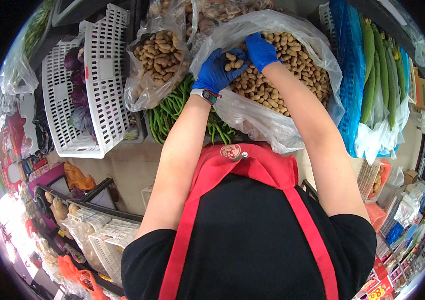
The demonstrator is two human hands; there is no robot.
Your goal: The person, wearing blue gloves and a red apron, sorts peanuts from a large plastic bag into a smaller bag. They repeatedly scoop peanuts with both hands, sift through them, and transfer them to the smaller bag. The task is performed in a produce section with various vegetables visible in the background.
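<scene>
Several unshelled peanuts [234, 62] rest in the cupped palm of my left hand [218, 71], which wears a blue glove. It is at the left side of a large clear plastic bag [250, 112] with its mouth spread wide. A heap of peanuts [295, 67] fills that bag. My right hand [261, 52], gloved in blue too, reaches over the heap at the far side, close to the left one. Its fingertips point down and away, so whether they hold anything is hidden. A smartwatch [208, 96] is on my left wrist.
A smaller plastic bag of peanuts [162, 52] stands left, above green chili peppers [171, 108]. Farther left, a white perforated basket [107, 86] sits beside purple vegetables [79, 86]. To the right, long green gourds [381, 71] lie in a blue-lined crate [347, 82].
</scene>
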